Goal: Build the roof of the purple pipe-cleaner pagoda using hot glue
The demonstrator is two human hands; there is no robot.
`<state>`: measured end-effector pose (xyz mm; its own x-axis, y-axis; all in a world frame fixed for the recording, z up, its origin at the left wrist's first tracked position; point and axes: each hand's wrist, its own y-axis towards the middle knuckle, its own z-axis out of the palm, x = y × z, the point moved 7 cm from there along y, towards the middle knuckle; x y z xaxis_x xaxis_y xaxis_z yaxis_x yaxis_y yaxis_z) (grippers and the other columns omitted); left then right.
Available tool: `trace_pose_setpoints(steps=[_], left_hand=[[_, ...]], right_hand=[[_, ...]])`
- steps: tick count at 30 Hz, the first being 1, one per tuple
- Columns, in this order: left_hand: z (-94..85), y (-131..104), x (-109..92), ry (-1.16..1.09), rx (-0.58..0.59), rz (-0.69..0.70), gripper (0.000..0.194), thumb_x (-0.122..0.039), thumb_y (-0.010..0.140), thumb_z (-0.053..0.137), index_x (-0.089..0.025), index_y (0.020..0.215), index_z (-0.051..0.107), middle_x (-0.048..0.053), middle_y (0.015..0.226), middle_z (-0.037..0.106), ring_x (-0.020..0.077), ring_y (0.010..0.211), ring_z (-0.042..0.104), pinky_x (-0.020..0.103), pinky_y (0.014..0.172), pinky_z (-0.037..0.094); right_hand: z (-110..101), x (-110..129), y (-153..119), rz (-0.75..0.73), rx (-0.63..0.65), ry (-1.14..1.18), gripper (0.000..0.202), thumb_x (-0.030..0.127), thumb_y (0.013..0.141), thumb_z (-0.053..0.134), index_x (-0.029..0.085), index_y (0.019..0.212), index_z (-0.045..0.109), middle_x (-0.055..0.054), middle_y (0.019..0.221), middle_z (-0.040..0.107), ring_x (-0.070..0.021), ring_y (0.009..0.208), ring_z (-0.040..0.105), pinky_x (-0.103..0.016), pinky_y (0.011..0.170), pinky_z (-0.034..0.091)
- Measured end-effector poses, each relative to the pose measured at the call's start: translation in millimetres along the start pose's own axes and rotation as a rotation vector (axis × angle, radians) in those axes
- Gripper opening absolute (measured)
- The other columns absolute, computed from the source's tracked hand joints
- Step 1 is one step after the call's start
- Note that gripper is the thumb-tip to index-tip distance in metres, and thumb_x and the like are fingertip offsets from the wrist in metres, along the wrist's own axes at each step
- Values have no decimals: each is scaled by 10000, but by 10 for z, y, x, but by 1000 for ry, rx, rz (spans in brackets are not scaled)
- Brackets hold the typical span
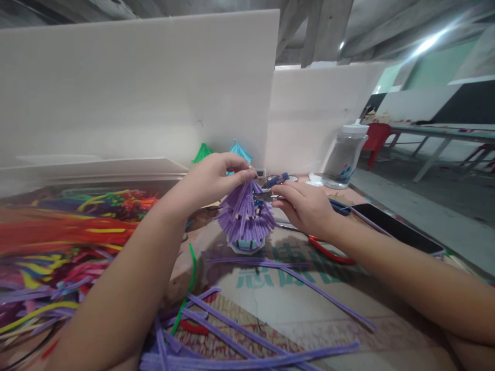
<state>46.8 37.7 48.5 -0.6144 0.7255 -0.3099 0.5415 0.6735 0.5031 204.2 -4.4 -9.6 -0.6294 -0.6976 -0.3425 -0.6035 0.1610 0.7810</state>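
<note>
A small purple pagoda-like model (247, 219) with tiered roofs of pipe cleaners stands upright on the cardboard, its pale base showing below. My left hand (228, 172) is closed on the tip of its top roof, fingers pinched together. Close at the roof's right side, my right hand (303, 203) grips a small grey metal tool (264, 196). The tool's tip touches or nearly touches the purple strips, and its kind is hard to make out. Loose purple pipe cleaners (325, 296) lie in front of the model.
Red-handled scissors (332, 252) lie under my right forearm, beside a phone (398, 226). A clear bottle (344, 157) stands at the back right. Colourful pipe cleaners (96, 226) pile up at left. Green (202, 152) and blue (240, 150) roofs show behind my left hand, before white boards (135, 93).
</note>
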Motion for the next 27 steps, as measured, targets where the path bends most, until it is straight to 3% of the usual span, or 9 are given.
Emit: trace_pose_setpoints(steps=[27], left_hand=[[0, -9, -28, 12, -2, 9, 358, -460, 917, 524, -167, 866, 723, 37, 838, 714, 180, 793, 617, 270, 700, 430]], right_hand=[[59, -12, -15, 22, 40, -27, 276, 331, 1031, 442, 145, 1019, 646, -68, 807, 694, -175, 692, 618, -291, 621, 387]])
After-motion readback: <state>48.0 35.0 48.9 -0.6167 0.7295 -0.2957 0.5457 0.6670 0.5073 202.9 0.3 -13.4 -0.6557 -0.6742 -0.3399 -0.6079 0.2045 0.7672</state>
